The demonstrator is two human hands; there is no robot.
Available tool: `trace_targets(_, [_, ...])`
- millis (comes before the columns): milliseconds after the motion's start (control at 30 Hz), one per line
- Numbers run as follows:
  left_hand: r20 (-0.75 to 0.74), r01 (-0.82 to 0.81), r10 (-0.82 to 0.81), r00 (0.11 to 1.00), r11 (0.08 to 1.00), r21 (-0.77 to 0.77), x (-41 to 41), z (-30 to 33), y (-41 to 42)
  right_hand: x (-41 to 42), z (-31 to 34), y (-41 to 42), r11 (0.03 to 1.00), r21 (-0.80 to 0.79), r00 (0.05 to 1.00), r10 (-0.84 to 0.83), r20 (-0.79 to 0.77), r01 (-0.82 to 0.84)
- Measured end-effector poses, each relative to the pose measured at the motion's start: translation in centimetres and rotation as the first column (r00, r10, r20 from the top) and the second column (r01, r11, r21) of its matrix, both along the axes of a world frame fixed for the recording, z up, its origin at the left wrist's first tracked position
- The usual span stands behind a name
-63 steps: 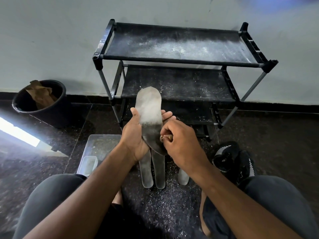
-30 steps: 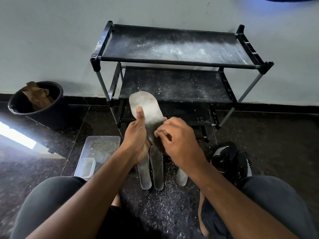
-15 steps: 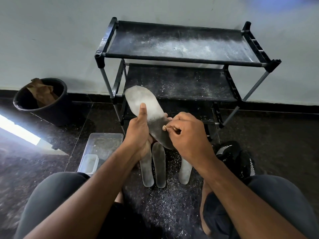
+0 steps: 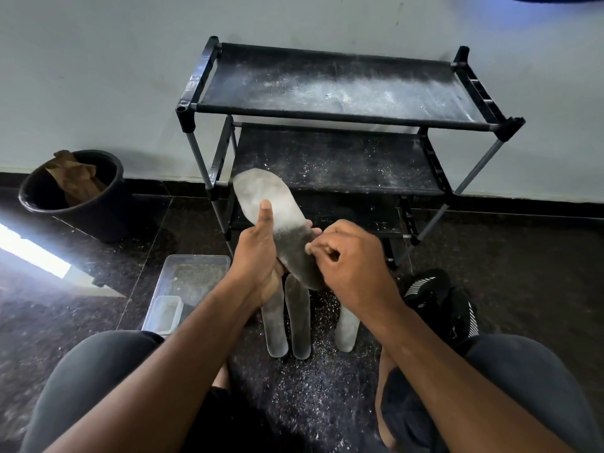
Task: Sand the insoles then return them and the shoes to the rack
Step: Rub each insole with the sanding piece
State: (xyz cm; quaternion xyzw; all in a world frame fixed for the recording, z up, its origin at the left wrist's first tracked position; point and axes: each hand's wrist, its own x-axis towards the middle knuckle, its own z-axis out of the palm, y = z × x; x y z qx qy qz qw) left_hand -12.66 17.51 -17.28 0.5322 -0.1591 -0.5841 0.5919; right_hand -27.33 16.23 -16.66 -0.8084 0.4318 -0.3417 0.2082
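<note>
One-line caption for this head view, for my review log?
Left hand holds insole; right hand sands it before empty-shelved rack.

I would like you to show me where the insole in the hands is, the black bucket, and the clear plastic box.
insole in the hands (image 4: 261,191): head view, on its pale upper part.
black bucket (image 4: 98,217): head view, on its outer wall.
clear plastic box (image 4: 196,258): head view, on its far rim.

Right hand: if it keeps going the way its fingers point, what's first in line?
The right hand points left at the insole the left hand holds; its fingertips already look in contact. Depth unclear.
</note>
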Motion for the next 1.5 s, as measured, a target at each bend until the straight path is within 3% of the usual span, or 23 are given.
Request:
trace_targets(100, [-0.024,-0.007,0.007,1.0,1.0,0.0,-0.1,0.2,0.1,0.6,-0.2,1.0,0.993,-0.006,0.993,0.12,-0.023,-0.12])
trace_targets(233, [-0.056,0.019,-0.018,0.998,1.0,0.004,-0.2,0.4,0.2,-0.6,-0.2,-0.6,0.999,0.02,0.998,-0.043,0.038,0.042])
trace_targets(300, [-0.054,-0.009,0.009,0.999,1.0,0.012,0.0,0.5,0.1,-0.3,0.0,-0.3,1.0,0.011,1.0,-0.021,0.013,0.021])
trace_targets(433, [0.0,-0.022,0.022,1.0,1.0,0.02,0.2,0.5,0.2,0.4,-0.1,0.6,0.997,0.004,0.997,0.078,-0.005,-0.078])
trace_targets(633, [0.087,-0.069,0.069,0.994,0.998,-0.004,0.3,0.2,0.0,-1.1,-0.3,-1.4,0.996,0.052,0.997,-0.072,-0.009,0.072])
trace_targets(833, [0.175,-0.058,0.044,0.984,0.995,0.079,0.5,-2.2,-0.8,0.4,-0.3,0.3,0.997,-0.02,0.997,0.074,-0.023,-0.075])
trace_targets(1000, [0.232,-0.017,-0.004,0.973,0.996,0.089,1.1,-4.4,-1.5,-0.1,-0.8,-0.9,0.999,-0.017,0.999,-0.032,-0.001,0.032])
trace_targets(1167, [0.203,0.017,-0.026,0.979,0.999,0.048,-0.6,-1.5,-0.2,1.0,-0.8,0.7,0.996,-0.078,0.998,0.045,-0.044,-0.048])
trace_targets(1367, [0.174,-0.017,0.013,0.985,1.0,0.021,-0.5,-1.2,-0.2,0.0,-0.6,-0.6,0.989,-0.084,0.99,-0.111,0.088,0.118])
trace_targets(1500, [0.16,0.039,-0.045,0.986,0.998,0.039,-0.8,-1.4,0.1,1.0,-0.5,0.8,0.994,-0.109,0.999,-0.016,0.037,0.02])
